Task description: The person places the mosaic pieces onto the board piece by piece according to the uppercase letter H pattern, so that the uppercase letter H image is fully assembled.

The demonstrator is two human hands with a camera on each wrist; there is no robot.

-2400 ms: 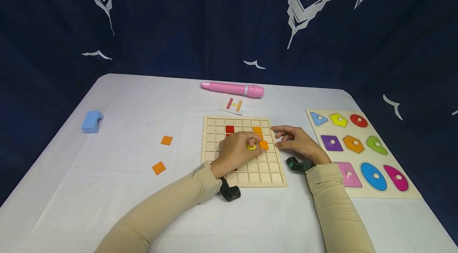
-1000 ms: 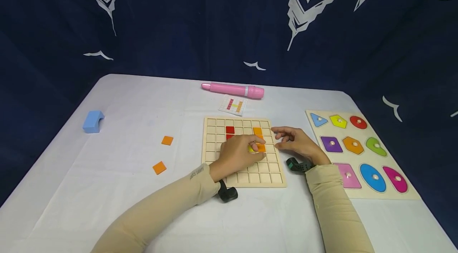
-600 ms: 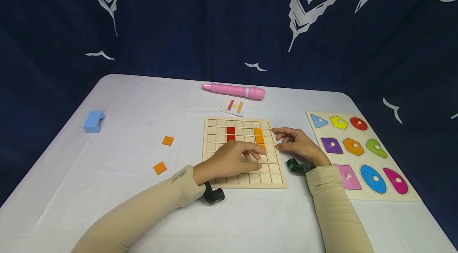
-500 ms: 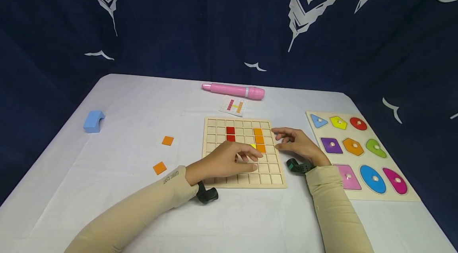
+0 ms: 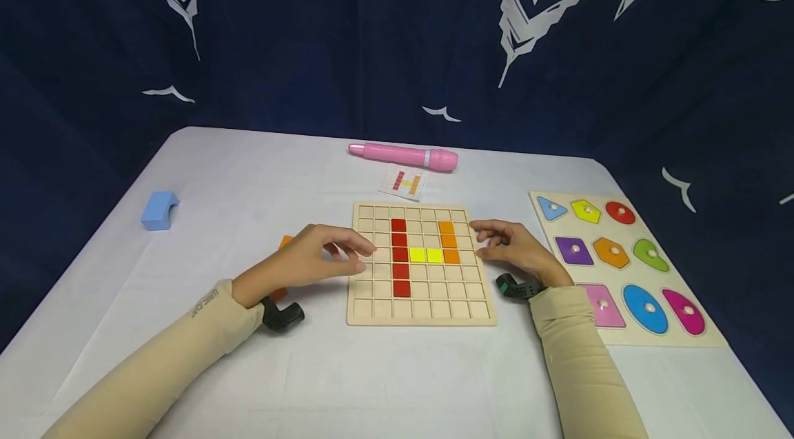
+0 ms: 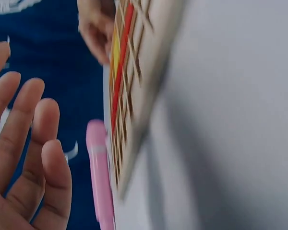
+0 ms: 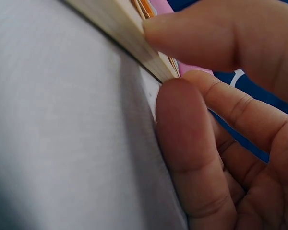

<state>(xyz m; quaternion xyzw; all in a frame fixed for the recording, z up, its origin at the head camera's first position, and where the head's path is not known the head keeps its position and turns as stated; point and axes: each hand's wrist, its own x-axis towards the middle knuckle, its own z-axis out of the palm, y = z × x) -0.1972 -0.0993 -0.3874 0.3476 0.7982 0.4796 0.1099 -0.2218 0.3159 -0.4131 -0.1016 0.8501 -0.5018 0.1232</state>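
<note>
A wooden grid board (image 5: 428, 309) lies flat at mid-table. On it sit a column of red tiles (image 5: 400, 255), two yellow tiles (image 5: 435, 256) in a row and a column of three orange tiles (image 5: 448, 240). My left hand (image 5: 310, 256) hovers at the board's left edge with nothing in its fingers, which are apart in the left wrist view. Beneath and behind it, two loose orange tiles (image 5: 285, 241) are partly hidden. My right hand (image 5: 517, 246) stays at the board's right edge, its thumb and fingertips (image 7: 182, 103) against or very near the side, fingers loosely bent.
Behind the board lie a pattern card (image 5: 403, 182) and a pink microphone-shaped pen (image 5: 403, 155). A shape puzzle board (image 5: 620, 267) with knobbed pieces is at the right. A blue arch block (image 5: 158, 211) stands far left. The white table (image 5: 422, 384) ends at a dark curtain.
My left hand set an orange tile under the other two in the right column and let it go. It then moved left, off the board's middle. The right hand kept its place.
</note>
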